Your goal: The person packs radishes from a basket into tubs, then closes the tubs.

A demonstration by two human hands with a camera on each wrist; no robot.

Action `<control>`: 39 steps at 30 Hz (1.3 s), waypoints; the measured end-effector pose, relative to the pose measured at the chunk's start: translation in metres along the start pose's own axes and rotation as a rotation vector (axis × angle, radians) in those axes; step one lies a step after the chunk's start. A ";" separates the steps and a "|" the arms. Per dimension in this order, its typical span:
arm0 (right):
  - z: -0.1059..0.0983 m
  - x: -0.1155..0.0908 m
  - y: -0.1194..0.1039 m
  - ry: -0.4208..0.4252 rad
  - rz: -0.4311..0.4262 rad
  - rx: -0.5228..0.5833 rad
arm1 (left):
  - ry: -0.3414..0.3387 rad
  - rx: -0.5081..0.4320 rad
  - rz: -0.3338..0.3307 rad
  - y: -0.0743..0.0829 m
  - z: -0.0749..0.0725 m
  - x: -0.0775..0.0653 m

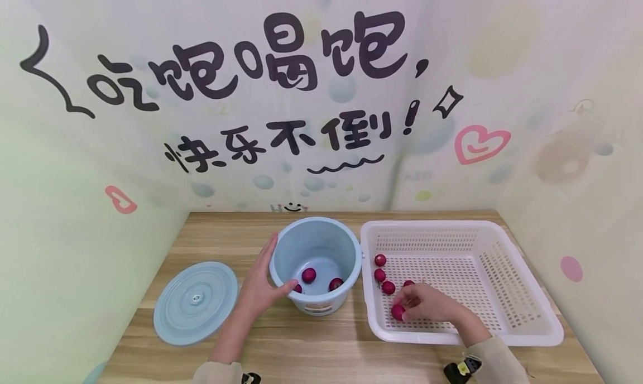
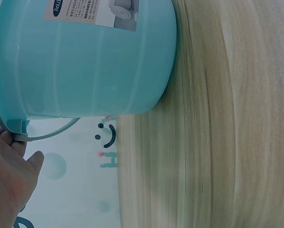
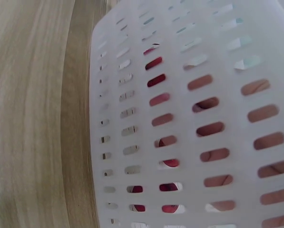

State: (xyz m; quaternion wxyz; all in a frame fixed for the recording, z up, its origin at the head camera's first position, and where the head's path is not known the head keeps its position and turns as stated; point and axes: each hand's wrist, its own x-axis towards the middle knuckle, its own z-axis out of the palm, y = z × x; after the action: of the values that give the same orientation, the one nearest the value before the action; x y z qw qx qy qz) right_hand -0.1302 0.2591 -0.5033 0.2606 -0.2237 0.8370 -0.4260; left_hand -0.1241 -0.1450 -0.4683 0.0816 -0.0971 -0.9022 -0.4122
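Note:
My left hand [image 1: 261, 286] grips the rim of a light blue bucket [image 1: 313, 240], thumb over the near edge and fingers along the outside. Inside the bucket lie 3 red radishes, one of them [image 1: 308, 275] near the middle. In the left wrist view, the hand [image 2: 13, 175] is beside the bucket's [image 2: 94, 66] handle joint. My right hand [image 1: 427, 304] reaches into a white perforated basket [image 1: 527, 300] and pinches a radish [image 1: 398, 312]. Several more radishes, such as one radish [image 1: 380, 260], lie along the basket's left side. Through the basket's slots the right wrist view shows only fragments of hand and radishes.
A round light blue lid [image 1: 196, 303] lies flat on the wooden table [image 1: 301, 356], left of the bucket. The basket stands close to the bucket's right side. Behind the table is a wall [image 1: 241, 194] with black lettering; walls also flank both sides.

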 end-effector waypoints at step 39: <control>-0.012 0.000 -0.022 0.227 -0.049 0.105 | -0.010 -0.010 -0.031 0.001 0.000 0.000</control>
State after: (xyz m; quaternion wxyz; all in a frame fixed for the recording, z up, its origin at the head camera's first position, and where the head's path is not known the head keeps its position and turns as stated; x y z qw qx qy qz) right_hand -0.1347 0.2549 -0.4792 0.1649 -0.1805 0.8321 -0.4979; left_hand -0.1237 -0.1445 -0.4678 0.0701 -0.0855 -0.9020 -0.4173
